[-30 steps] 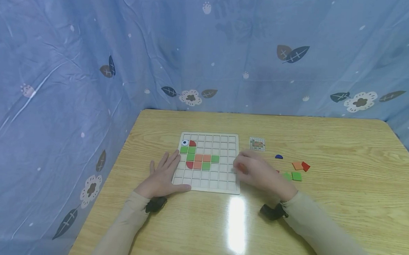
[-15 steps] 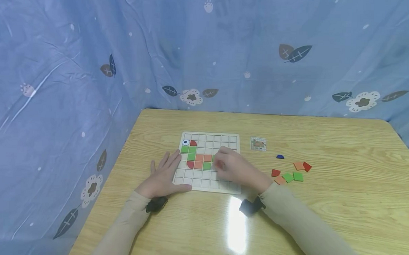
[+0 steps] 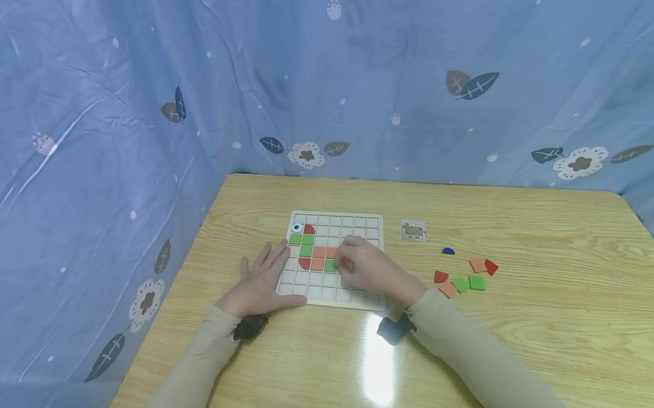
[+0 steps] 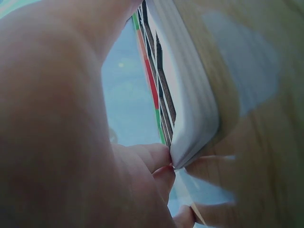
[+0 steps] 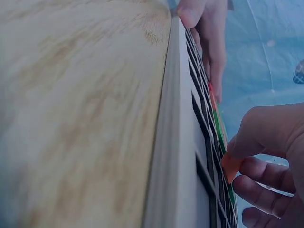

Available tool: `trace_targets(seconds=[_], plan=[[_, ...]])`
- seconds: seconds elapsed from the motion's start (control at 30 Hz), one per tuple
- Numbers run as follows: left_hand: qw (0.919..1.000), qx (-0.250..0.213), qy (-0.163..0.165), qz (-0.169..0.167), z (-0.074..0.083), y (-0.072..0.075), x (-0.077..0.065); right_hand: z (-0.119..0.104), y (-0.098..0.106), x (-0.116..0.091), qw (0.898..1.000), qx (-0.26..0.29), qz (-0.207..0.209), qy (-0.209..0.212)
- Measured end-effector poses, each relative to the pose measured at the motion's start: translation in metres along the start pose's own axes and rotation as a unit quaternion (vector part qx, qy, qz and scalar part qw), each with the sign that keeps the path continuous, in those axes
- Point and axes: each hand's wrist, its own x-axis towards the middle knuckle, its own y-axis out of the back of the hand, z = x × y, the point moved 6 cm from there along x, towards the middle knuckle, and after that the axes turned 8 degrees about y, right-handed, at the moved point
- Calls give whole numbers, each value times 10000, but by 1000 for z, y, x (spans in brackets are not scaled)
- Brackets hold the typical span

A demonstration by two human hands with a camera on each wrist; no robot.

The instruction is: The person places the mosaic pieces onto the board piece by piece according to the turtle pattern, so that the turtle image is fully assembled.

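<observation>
A white grid board (image 3: 315, 292) lies on the table, with green, orange and red tiles set in its cells. At its upper left sits a round eye tile (image 3: 297, 227) beside a red quarter-round tile (image 3: 309, 229). My left hand (image 3: 259, 288) rests along the board's left edge, fingers spread and thumb at the front edge. Over the middle of the board, my right hand (image 3: 372, 268) pinches an orange tile (image 5: 231, 166) between thumb and fingers. The tile stands tilted close over the cells in the right wrist view. My right hand hides the cells beneath it in the head view.
Right of the board lie loose tiles: a blue half-round (image 3: 448, 250), a red quarter-round (image 3: 441, 276), green squares (image 3: 476, 283) and orange squares (image 3: 448, 288). A small picture card (image 3: 413, 230) lies behind them. A blue curtain (image 3: 364, 108) hangs behind the table.
My right hand has moved left from the board's right edge to over its middle, carrying the orange tile. My left hand has stayed in place.
</observation>
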Motion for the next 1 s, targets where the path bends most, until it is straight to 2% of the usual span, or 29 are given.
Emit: trace_targets(seconds=[0.57,0.83,1.0], plan=[[10000,40,34,-3,0,-1,1,4,-3,-2,9996,-219,-118,-133],[9999,107,19,-2,-1,-2,0,0,1,-6,9994,-330,-16,-109],[9999,88,49,-48,-1,-3,1,0,6,-15,9988,-362,-55,-335]])
